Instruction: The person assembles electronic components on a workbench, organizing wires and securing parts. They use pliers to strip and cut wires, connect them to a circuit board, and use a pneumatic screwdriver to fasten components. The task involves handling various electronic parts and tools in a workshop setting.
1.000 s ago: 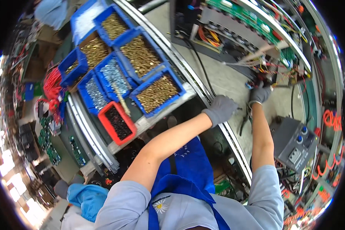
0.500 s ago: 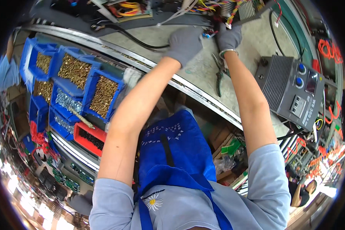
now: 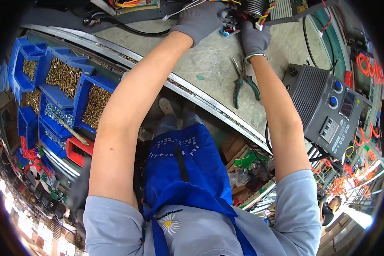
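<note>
The pliers (image 3: 243,77) lie on the bench (image 3: 213,64) with their handles spread, just left of the right forearm. Beyond the pliers, the right hand (image 3: 256,38), in a grey glove, reaches in below a metal coil (image 3: 255,7); its fingertips are hidden, so I cannot tell whether it grips anything. The left hand (image 3: 200,20), gloved alike, is beyond the pliers and to their left, fingers bent near dark wiring (what they hold, if anything, cannot be made out). Small wires (image 3: 229,32) with blue and red ends are beyond the pliers too, between the two hands. A grey box (image 3: 324,106) with blue knobs stands to the right of the pliers. Well to the left of the pliers are blue bins (image 3: 59,97) of screws and a red bin (image 3: 88,149).
</note>
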Motion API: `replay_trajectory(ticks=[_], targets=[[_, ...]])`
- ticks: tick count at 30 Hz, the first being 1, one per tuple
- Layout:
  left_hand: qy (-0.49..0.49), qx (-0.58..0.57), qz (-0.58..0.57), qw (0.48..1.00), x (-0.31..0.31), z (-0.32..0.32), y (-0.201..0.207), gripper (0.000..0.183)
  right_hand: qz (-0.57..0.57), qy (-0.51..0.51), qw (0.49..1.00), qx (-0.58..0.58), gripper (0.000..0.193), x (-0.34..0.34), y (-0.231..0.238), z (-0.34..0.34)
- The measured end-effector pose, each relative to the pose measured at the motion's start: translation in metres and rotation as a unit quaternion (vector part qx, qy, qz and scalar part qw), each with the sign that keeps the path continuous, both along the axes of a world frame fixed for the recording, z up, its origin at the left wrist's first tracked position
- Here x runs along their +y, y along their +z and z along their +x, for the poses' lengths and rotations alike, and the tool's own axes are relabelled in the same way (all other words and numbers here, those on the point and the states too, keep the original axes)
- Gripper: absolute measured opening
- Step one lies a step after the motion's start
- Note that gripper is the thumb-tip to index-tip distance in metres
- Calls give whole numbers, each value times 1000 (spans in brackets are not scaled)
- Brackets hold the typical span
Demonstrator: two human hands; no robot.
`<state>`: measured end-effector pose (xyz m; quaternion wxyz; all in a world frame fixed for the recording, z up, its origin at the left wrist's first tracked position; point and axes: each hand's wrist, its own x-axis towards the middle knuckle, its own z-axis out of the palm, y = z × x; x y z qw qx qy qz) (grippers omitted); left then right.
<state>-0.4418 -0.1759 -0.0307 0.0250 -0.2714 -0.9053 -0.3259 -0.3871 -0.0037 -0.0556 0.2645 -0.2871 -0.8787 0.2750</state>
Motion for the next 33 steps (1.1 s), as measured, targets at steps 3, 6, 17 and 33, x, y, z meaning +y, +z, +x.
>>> replay_trajectory(ticks=[3, 6, 17, 33], targets=[[-12, -30, 21, 999, -1, -3, -2, 25, 12, -4, 999, -48, 46, 6, -7, -3], [-7, -65, 84, 994, -1, -4, -7, 26, 42, 29, 996, -77, 53, 17, -14, -3], [4, -52, 94, 994, 3, -9, -9, 27, -53, 31, 997, -47, 67, 1, 4, -2], [-98, -101, 198, 970, 7, -24, -32, 28, -129, 71, 988, -44, 87, 4, 4, -4]])
